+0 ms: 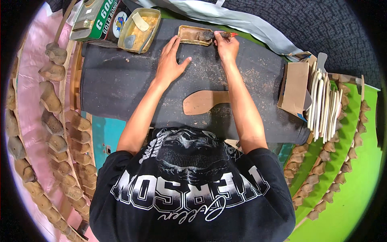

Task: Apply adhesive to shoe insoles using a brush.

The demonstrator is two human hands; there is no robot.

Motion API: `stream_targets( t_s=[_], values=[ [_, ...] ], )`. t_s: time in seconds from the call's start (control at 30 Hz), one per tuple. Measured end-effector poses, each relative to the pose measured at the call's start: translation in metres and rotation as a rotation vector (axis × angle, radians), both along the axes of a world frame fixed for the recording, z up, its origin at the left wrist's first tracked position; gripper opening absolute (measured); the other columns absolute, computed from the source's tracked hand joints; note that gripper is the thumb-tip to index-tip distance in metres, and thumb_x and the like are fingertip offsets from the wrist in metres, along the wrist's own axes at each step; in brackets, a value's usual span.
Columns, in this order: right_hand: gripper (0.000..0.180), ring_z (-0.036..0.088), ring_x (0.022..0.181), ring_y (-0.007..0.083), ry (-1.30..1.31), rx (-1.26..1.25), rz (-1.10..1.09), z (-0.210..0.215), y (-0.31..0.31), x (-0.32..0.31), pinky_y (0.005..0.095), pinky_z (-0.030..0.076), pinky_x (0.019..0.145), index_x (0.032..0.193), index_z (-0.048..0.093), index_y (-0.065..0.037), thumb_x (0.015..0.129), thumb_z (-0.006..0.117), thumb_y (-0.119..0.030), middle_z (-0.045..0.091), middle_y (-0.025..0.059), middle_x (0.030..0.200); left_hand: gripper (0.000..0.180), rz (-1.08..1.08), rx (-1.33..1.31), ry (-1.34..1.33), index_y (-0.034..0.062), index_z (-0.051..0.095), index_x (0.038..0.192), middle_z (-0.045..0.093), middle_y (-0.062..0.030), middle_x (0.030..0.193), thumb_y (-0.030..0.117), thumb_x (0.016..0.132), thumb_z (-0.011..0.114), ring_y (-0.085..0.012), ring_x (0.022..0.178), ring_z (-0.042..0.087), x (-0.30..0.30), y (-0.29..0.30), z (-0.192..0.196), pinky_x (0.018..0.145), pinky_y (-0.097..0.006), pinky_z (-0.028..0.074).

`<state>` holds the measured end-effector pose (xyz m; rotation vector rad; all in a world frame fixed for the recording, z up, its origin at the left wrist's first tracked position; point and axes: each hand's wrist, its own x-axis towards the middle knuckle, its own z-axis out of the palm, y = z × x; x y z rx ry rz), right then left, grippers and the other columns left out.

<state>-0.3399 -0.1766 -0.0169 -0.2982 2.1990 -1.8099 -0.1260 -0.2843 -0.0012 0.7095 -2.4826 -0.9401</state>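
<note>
Brush over glue tray

Right hand (pixel 226 46) pinches brush (pixel 219 35), axis crosswise, bristles inside small tray (pixel 189 34); left hand (pixel 169 62) flat, spread, just beside tray.

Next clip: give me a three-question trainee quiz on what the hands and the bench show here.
1. True or false: the left hand lies flat and open on the dark work mat.
2. What does the right hand hold? A) a red-handled brush B) scissors C) a hammer
3. Fill in: the brush tip rests in the small ___ tray.

Key
1. True; it holds nothing.
2. A; the brush reaches into the tray.
3. Rectangular; the tan sole piece lies nearer the person, between the forearms, apart from both hands.
</note>
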Motion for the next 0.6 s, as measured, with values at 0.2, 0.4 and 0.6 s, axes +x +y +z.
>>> stream_targets(
  t_s=[0.2,0.4,0.6],
  values=[
    [0.031,0.065,0.070,0.0090,-0.161,-0.001,0.097,0.010,0.004,0.005,0.0248,0.052,0.064,0.110,0.076,0.002,0.095,0.086,-0.023,0.074,0.0024,0.086,0.090,0.031,-0.003,0.013,0.0024,0.040,0.164,0.040,-0.0184,0.170,0.029,0.090,0.084,-0.0391,0.155,0.039,0.003,0.002,-0.003,0.127,-0.047,0.035],
    [0.043,0.069,0.075,0.0120,-0.322,-0.211,0.202,0.018,0.038,0.000,0.0260,0.054,0.068,0.123,0.070,0.003,0.095,0.086,-0.024,0.075,0.0056,0.090,0.085,0.070,0.022,0.044,0.0101,0.046,0.162,0.042,-0.0179,0.169,0.031,0.090,0.085,-0.0391,0.154,0.040,0.017,0.021,0.008,0.125,-0.050,0.037],
    [0.049,0.070,0.079,0.0125,-0.144,-0.009,0.301,0.041,0.126,0.019,0.0269,0.057,0.075,0.133,0.067,0.001,0.094,0.086,-0.022,0.075,0.0046,0.096,0.077,-0.089,0.157,-0.008,0.0071,0.063,0.144,0.053,-0.0153,0.156,0.040,0.081,0.092,-0.0375,0.143,0.050,0.069,0.057,0.024,0.122,-0.049,0.040]
  ],
)
